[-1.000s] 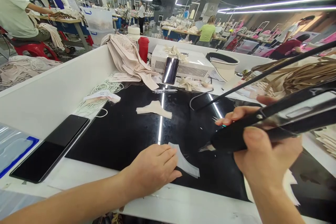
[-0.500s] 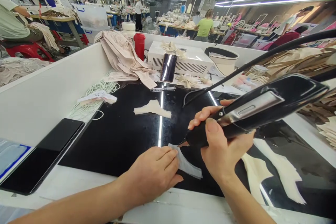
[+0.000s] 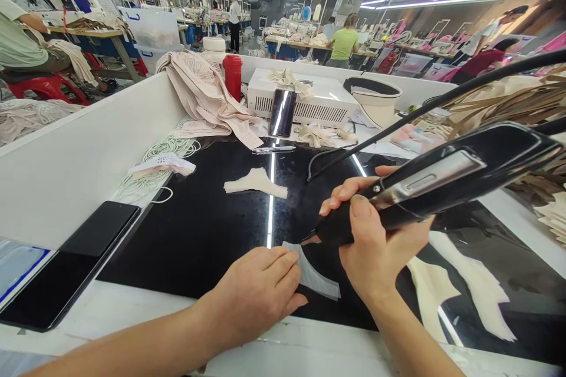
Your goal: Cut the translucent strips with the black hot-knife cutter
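With left hand, fingers together, holding down a sheer, whitish, curved cloth strip at lower center of the frame, pinch impossible to tell; with right hand, gripping a black tool, tip close to the strip. Upper left: clear bin, hazy pale contents. Upper middle: red cup, contents hidden.

From here I see a white tabletop bearing a glossy black sheet with pale cut pieces on it.

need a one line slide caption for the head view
Left hand rests on a translucent white piece while the right hand grips a black handheld tool.
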Action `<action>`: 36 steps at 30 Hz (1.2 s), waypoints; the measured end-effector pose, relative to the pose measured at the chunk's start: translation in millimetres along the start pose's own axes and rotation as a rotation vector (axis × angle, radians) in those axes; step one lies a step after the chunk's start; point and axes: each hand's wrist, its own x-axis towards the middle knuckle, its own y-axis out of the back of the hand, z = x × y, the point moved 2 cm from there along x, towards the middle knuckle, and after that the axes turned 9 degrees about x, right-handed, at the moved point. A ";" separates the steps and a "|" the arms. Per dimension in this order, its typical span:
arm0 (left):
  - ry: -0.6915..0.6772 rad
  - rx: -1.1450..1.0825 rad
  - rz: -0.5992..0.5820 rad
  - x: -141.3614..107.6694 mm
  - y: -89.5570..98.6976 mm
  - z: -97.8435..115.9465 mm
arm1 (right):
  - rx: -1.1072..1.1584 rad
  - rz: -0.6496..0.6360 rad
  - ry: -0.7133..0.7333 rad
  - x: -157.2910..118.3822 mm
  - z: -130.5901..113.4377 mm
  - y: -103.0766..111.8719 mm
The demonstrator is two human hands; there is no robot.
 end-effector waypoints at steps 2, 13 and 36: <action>0.000 -0.003 0.001 -0.2 -0.1 0.1 | -0.014 -0.006 0.013 -0.6 1.0 1.0; 0.001 0.010 0.037 -0.6 -2.2 0.1 | 0.108 -0.045 -0.008 1.6 -1.5 -5.2; 0.003 0.023 0.062 -1.8 -5.3 0.4 | 0.160 -0.090 -0.079 -3.3 10.9 -15.7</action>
